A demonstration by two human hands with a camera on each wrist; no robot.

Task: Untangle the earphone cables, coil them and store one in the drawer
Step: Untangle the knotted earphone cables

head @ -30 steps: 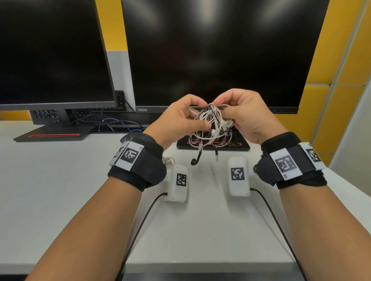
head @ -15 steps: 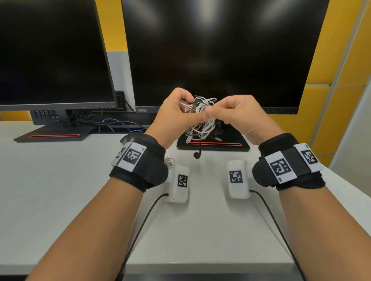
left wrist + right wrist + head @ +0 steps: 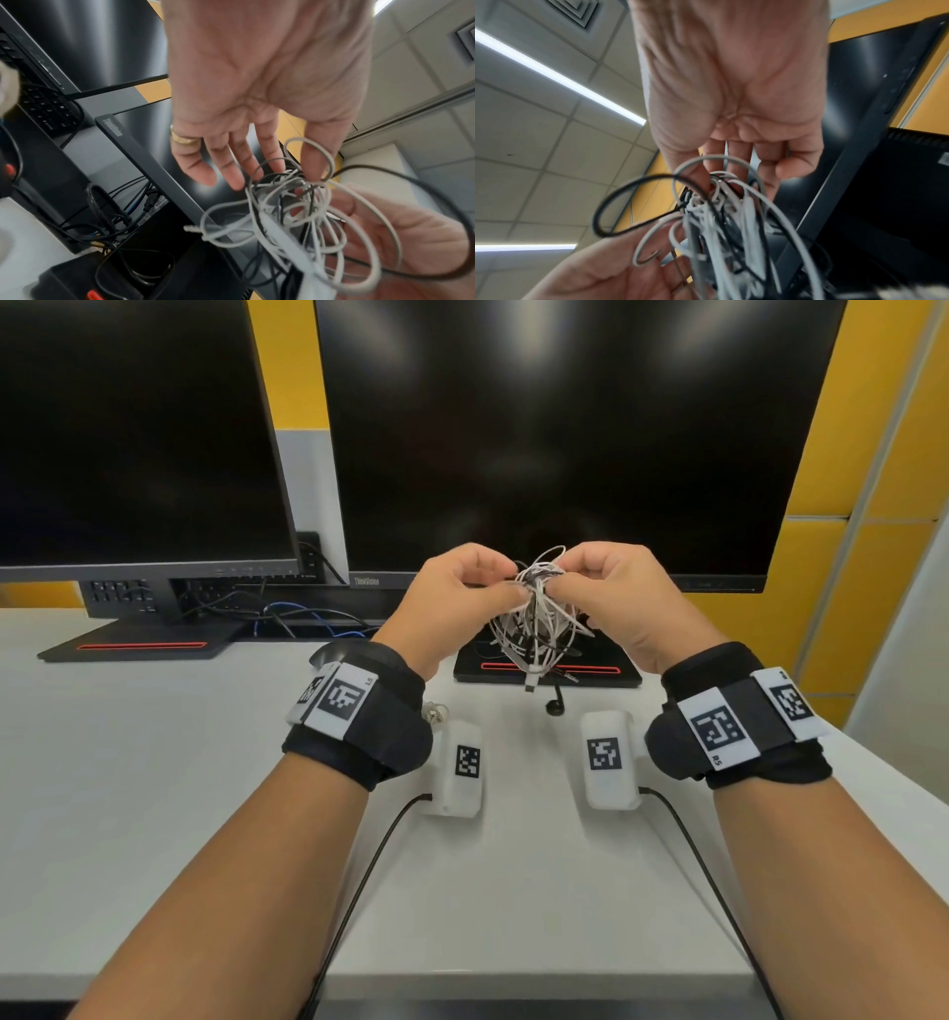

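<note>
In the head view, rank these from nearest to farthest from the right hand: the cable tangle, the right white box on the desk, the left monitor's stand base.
1. Cable tangle: pinched by the right hand, at centre.
2. Right white box: on the desk below that hand.
3. Left monitor's stand base: far left, at the back of the desk.

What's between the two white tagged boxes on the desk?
In the head view, only bare desk lies between the left box and right box.
</note>
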